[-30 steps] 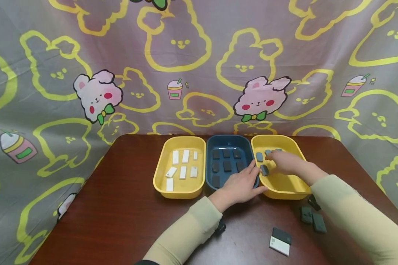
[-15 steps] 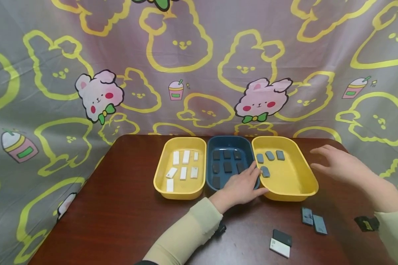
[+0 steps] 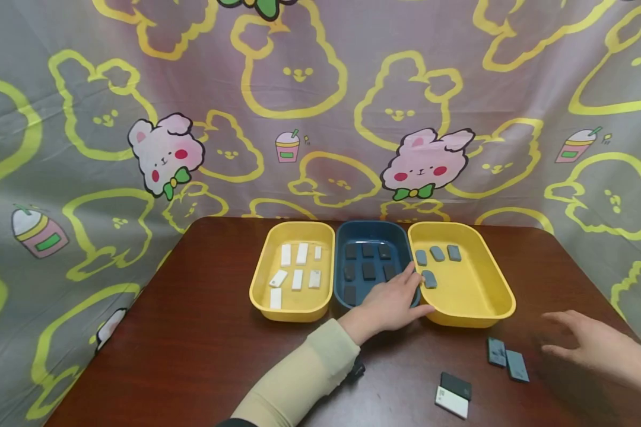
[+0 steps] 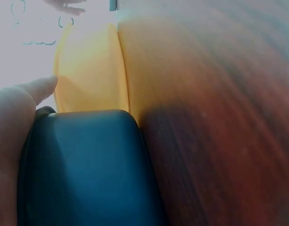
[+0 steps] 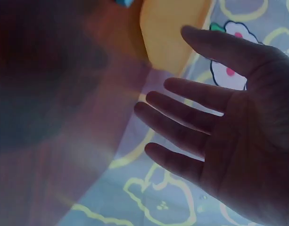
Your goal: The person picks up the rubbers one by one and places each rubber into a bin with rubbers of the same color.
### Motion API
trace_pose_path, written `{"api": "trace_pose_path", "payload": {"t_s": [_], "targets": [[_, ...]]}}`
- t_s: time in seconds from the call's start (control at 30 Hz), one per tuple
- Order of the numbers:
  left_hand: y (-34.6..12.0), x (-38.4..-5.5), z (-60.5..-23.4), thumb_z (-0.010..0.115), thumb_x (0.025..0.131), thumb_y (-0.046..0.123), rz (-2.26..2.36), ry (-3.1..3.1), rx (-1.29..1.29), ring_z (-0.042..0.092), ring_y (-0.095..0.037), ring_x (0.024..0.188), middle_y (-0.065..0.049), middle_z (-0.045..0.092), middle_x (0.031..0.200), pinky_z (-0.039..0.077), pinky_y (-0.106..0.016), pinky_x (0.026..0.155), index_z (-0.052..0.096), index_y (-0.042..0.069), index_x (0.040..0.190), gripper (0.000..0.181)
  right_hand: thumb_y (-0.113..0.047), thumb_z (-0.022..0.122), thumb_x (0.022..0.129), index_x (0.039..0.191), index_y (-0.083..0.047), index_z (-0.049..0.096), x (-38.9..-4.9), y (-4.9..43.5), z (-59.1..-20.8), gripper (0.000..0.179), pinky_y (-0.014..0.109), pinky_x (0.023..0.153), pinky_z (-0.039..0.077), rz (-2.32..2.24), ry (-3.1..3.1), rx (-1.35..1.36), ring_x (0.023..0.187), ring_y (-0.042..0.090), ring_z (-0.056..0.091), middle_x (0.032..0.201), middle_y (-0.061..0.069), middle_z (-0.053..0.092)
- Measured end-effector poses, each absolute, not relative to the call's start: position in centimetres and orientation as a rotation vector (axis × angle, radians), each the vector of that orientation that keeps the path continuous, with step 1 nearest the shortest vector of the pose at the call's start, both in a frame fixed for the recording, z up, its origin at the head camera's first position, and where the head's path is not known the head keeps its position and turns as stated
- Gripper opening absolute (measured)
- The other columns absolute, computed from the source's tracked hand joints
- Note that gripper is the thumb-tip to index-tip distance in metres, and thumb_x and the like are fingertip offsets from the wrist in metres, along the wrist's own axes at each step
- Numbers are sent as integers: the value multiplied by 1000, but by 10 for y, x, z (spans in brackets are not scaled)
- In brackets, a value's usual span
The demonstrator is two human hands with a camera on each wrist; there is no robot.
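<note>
My left hand rests across the front rims of the blue tray and the right yellow tray, fingers extended. The left wrist view has the thumb near the yellow rim. Several small black rectangular pieces lie in the blue tray, partly behind this hand. Several grey-blue pieces sit at the left and back of the right yellow tray. My right hand holds nothing, its fingers spread, as the right wrist view confirms. It hovers right of two grey-blue pieces on the table.
Several white pieces lie in the left yellow tray. A black piece and a white piece lie side by side near the table's front. Behind the table hangs a patterned curtain.
My right hand has left the right yellow tray and moved right and toward me, close to the loose grey-blue pieces. The left hand has stayed on the rims.
</note>
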State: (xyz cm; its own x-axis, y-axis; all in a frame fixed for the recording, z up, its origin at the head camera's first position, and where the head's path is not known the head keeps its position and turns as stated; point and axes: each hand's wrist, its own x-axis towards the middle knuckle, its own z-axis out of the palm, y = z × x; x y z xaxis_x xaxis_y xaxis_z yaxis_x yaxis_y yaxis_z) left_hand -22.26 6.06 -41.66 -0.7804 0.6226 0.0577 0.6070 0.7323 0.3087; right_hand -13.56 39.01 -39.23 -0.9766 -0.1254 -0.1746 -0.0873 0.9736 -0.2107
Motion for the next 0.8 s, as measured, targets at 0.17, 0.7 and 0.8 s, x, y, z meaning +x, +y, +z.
{"api": "trace_pose_path", "payload": {"t_s": [0.17, 0.7, 0.8], "targets": [[61, -224, -418, 48, 90, 65, 491, 2888, 1022, 47, -10, 127, -1, 22, 159, 50, -24, 73, 45, 23, 134, 61, -34, 84, 71, 119, 8, 57, -129, 378, -407, 70, 56, 78, 47, -424, 2808, -217, 101, 42, 57, 109, 20, 60], [62, -224, -418, 49, 90, 65, 476, 2885, 1027, 48, -10, 125, -2, 22, 159, 50, -23, 69, 45, 22, 134, 61, -26, 91, 61, 121, -1, 61, -128, 347, -424, 71, 53, 75, 51, -401, 2737, -245, 95, 27, 59, 111, 10, 59], [61, -223, -418, 49, 90, 65, 478, 2888, 1028, 48, -10, 125, -2, 22, 159, 50, -24, 70, 45, 22, 134, 62, -26, 90, 62, 117, -2, 63, -128, 345, -425, 66, 49, 73, 52, -388, 2751, -238, 90, 23, 59, 106, 5, 59]]}}
